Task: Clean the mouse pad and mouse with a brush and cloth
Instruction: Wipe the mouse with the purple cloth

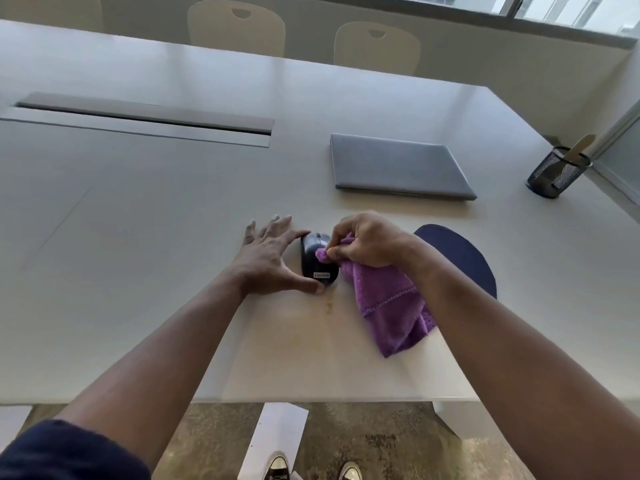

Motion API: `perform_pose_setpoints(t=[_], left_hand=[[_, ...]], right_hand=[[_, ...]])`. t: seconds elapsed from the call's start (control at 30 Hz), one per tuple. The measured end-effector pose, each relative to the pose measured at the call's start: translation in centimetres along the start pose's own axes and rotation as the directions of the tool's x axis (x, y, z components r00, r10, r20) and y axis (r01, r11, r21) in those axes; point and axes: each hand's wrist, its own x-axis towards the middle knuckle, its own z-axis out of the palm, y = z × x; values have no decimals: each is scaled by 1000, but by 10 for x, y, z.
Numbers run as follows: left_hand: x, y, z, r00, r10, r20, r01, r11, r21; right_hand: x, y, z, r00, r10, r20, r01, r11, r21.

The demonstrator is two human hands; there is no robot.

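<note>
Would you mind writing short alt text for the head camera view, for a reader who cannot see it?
Seen from above, a person's right hand pinches a purple cloth against a black mouse on a white table, while the left hand steadies the mouse. A dark blue mouse pad lies to the right, with a closed grey laptop and a mesh pen holder farther back.

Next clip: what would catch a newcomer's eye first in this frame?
The bright purple cloth, bunched in the grip of the right hand, one corner pressed onto the black mouse at table centre. The left hand braces the mouse between thumb and forefinger. The dark blue mouse pad lies just right, partly hidden by the right forearm.
</note>
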Motion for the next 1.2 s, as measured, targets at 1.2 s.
perform_pose_setpoints(t=[1.2], left_hand=[[0,1,-4,999,-29,37,30,999,-17]], right_hand=[[50,-26,-11,994,-6,110,14,997,-70]])
